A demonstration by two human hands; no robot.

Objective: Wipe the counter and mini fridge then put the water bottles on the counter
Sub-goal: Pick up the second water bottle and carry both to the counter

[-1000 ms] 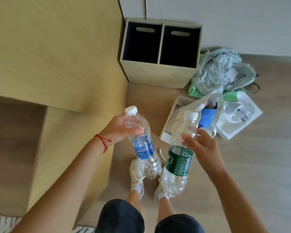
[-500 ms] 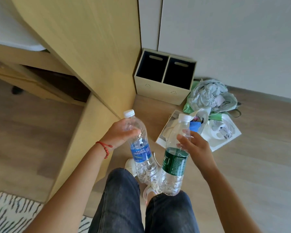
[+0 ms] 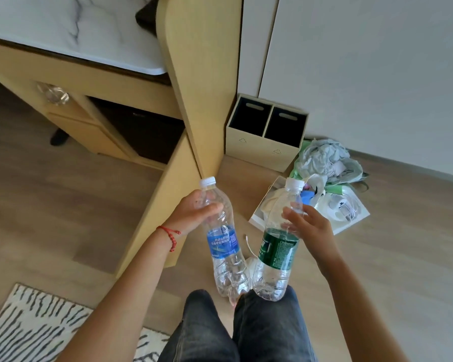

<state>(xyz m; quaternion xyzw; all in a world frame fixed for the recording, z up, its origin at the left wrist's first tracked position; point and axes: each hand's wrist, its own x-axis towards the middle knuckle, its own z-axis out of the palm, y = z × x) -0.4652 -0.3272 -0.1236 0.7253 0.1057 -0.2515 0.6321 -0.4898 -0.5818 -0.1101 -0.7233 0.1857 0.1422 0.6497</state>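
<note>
The left hand [image 3: 194, 212] is gripping the blue bottle [image 3: 224, 241] by its shoulder, and the right hand [image 3: 307, 227] is gripping the green bottle [image 3: 277, 246] likewise; both are hanging cap-up, nearly touching at their bases. This looks like the last step, carrying the bottles over. The table [image 3: 71, 32] is lying at eleven o'clock, well apart, so both need lifting there and standing upright.
</note>
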